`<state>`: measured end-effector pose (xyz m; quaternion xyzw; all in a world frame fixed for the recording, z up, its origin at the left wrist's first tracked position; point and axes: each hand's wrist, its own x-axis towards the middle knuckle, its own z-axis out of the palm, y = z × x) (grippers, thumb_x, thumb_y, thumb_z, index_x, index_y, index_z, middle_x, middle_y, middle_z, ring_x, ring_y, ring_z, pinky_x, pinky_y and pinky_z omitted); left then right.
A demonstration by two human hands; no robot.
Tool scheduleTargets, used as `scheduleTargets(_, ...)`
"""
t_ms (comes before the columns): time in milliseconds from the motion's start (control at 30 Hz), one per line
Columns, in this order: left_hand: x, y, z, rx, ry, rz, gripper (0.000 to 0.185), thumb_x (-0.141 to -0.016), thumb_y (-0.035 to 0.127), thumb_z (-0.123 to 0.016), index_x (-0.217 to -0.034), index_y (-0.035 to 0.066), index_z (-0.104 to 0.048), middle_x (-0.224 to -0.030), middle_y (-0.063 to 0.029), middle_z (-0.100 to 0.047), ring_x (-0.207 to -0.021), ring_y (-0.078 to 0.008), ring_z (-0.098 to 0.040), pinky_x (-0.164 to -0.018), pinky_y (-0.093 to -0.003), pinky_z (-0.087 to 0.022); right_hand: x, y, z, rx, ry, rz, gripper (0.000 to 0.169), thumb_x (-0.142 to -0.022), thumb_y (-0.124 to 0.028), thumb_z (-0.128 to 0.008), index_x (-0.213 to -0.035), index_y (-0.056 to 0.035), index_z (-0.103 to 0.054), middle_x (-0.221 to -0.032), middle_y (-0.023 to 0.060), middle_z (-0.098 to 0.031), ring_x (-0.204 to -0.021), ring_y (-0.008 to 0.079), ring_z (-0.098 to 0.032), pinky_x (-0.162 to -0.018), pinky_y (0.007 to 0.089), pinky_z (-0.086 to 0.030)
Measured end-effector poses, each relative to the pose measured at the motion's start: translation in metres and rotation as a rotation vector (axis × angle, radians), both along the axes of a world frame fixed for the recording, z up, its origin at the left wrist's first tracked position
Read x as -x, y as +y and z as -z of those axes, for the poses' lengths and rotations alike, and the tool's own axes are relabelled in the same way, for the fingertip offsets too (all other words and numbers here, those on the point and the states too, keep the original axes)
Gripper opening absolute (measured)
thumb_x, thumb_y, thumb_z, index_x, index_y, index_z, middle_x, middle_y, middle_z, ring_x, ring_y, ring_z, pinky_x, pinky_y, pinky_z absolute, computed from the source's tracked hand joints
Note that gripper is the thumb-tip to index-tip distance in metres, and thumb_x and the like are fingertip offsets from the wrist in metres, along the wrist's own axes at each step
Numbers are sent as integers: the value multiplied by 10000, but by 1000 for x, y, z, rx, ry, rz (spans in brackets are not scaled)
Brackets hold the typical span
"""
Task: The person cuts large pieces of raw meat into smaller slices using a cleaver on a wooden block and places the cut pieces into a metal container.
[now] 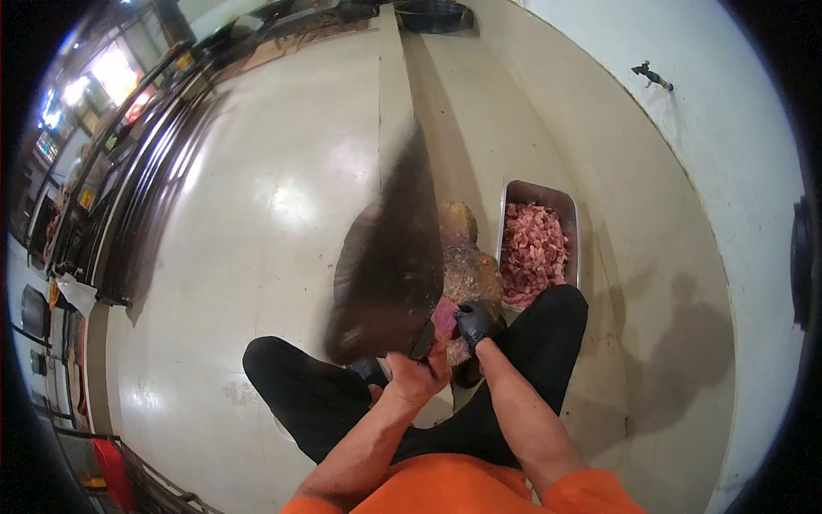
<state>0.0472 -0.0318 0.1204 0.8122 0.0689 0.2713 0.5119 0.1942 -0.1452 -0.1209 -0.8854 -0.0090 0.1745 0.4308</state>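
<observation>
My bare left hand (pixel 417 379) is closed around the dark handle end of a large, broad-bladed knife (pixel 398 270). The blade is blurred and reaches up and away from that hand, hiding much of what lies beneath. On its right, my right hand (pixel 475 324), in a black glove, grips a piece of raw red meat (pixel 444 318) close to the blade's edge. Under the meat is a rough, worn block (pixel 472 273), which looks like wood. Right of the block stands a rectangular metal tray (pixel 573 238) holding many cut pieces of raw meat (pixel 533 250).
My bent knees flank the block, the right one against the tray's near end. A low ledge (pixel 393 83) runs along the pale floor. A tap (pixel 654 77) juts from the right wall, a dark basin (pixel 433 18) stands at the far end, and a metal rack (pixel 141 167) is at left.
</observation>
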Motion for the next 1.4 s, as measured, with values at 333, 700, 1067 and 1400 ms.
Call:
scheduleTargets(333, 34, 2, 123, -262, 861, 34, 367, -948, 274, -527, -1076, -49, -409, -860, -338, -638, -818, -514, -632, -738, -585, -498, 14, 20, -54, -5, -45, -31, 347, -749, -179, -668, -1056, -19, -695, -1067, 239, -666, -1000, 418, -624, -879, 465, -494)
scheduleTargets(700, -1, 15, 139, -245, 731, 65, 456, -944, 252, -526, -1197, -98, -381, -854, -346, -634, -811, -518, -629, -725, -578, -502, 22, 21, -47, 215, -41, -298, 272, -795, -233, -650, -939, -12, -714, -943, 238, -686, -902, 419, -650, -778, 467, -521)
scheduleTargets(1067, 18, 21, 159, -346, 720, 103, 617, -946, 281, -501, -1320, -163, -294, -879, -358, -631, -847, -520, -627, -755, -567, -501, -2, 3, -16, -24, 74, -407, 292, -748, -234, -689, -970, -45, -689, -871, 217, -674, -795, 368, -663, -701, 416, -517)
scheduleTargets(1400, 11, 38, 115, -168, 769, 54, 484, -942, 259, -539, -1244, -82, -378, -877, -364, -626, -836, -534, -611, -715, -576, -483, -2, -6, -57, 166, -64, -293, 334, -698, -304, -655, -878, -27, -703, -919, 238, -673, -859, 395, -654, -780, 445, -515)
